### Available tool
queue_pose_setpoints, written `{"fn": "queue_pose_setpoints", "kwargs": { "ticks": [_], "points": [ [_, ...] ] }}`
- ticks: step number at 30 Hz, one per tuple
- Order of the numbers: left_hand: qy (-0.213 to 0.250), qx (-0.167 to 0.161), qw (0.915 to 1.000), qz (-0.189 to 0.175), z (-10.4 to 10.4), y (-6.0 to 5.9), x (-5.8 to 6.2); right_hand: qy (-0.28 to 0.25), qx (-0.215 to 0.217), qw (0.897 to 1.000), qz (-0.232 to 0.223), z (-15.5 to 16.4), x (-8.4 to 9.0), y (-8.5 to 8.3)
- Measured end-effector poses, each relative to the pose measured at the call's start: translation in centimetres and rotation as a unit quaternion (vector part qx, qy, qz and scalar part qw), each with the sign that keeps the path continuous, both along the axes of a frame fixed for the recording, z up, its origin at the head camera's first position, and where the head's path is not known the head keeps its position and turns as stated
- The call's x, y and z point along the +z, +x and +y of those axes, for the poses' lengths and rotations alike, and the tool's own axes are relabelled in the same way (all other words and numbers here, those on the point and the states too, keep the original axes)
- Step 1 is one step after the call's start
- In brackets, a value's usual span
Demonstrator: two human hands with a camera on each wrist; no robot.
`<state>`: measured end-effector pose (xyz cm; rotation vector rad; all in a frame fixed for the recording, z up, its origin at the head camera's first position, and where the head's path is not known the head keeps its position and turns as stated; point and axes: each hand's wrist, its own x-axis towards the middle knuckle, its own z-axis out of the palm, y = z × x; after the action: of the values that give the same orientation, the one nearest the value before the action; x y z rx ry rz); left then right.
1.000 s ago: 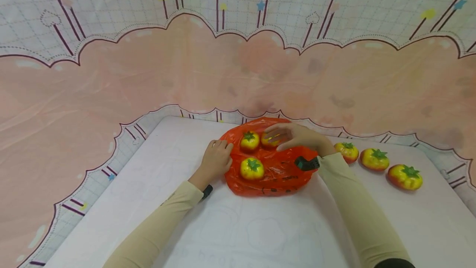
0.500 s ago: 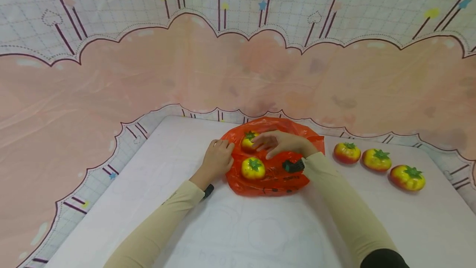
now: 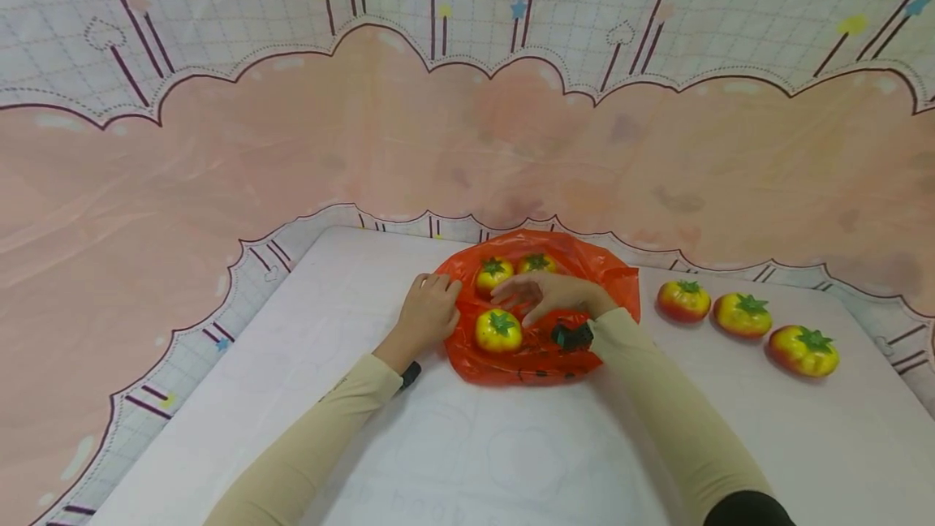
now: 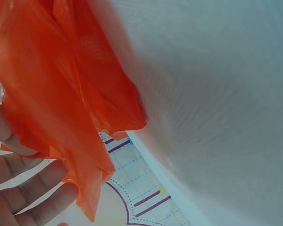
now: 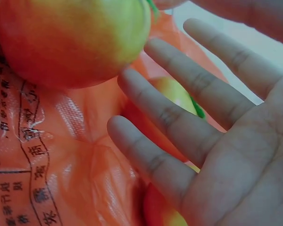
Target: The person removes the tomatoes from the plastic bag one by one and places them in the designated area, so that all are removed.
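Note:
An orange plastic bag (image 3: 555, 343) lies spread on the white table (image 3: 511, 445). On it sit three yellow-red tomatoes with green tops: two at the far side (image 3: 493, 273) (image 3: 536, 264) and one nearer (image 3: 498, 330). My left hand (image 3: 427, 311) grips the bag's left edge; the left wrist view shows bunched orange plastic (image 4: 61, 94) against my fingers (image 4: 33, 197). My right hand (image 3: 544, 293) hovers over the bag's middle with fingers spread and holds nothing. In the right wrist view its fingers (image 5: 188, 117) are straight, close to a tomato (image 5: 70, 42).
Three more tomatoes (image 3: 681, 299) (image 3: 741, 313) (image 3: 803, 349) stand in a row on the table to the right of the bag. A pink patterned cloth (image 3: 219, 144) covers the wall behind and drapes round the table's edges.
My right hand has drawn back and leftward off the far tomato, which now shows uncovered. The left hand has stayed at the bag's edge.

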<state>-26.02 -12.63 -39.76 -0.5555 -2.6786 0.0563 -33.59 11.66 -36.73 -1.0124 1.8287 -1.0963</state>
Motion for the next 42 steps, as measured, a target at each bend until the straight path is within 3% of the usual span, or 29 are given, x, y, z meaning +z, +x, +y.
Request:
{"fn": "queue_pose_setpoints", "kwargs": {
  "ticks": [23, 42],
  "points": [
    [-0.001, 0.007, 1.0000, -0.005, -0.1, 0.0, 0.0, 0.029, 0.028, 0.999, 0.037, -0.7, -1.6, 0.0],
    [0.001, 0.004, 1.0000, 0.002, -0.1, 0.0, 0.0, 0.035, -0.020, 0.999, 0.024, -0.5, -1.9, 0.2]
  ]
}}
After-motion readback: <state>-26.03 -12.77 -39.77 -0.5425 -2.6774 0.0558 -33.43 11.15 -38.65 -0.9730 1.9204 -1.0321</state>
